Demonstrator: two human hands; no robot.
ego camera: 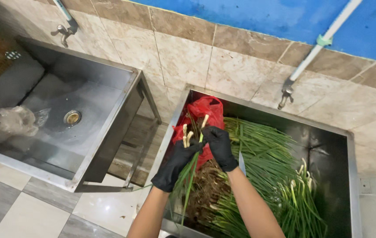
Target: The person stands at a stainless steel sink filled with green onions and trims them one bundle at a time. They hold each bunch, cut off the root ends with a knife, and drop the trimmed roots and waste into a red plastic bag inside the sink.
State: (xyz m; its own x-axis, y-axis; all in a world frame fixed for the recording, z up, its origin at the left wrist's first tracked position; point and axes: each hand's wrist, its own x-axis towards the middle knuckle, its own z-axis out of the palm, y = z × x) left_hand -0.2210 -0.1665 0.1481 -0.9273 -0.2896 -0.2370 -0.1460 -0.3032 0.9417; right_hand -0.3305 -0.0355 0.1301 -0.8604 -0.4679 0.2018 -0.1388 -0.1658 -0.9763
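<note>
Two black-gloved hands hold a small bunch of green onions over a steel sink full of them.

The left hand (177,164) is closed around the stalks of the bunch (191,145), whose pale root ends point up; the right hand (219,145) pinches it just above, with a knife blade (241,163) showing beside that wrist. Behind the bunch lies a red bag (208,110). The right sink (351,176) holds a heap of onions (267,172) and a pile of brown trimmings (205,185). To the left, well apart, a second sink (104,132) holds a clear bag (16,120) near its drain (72,117).
</note>
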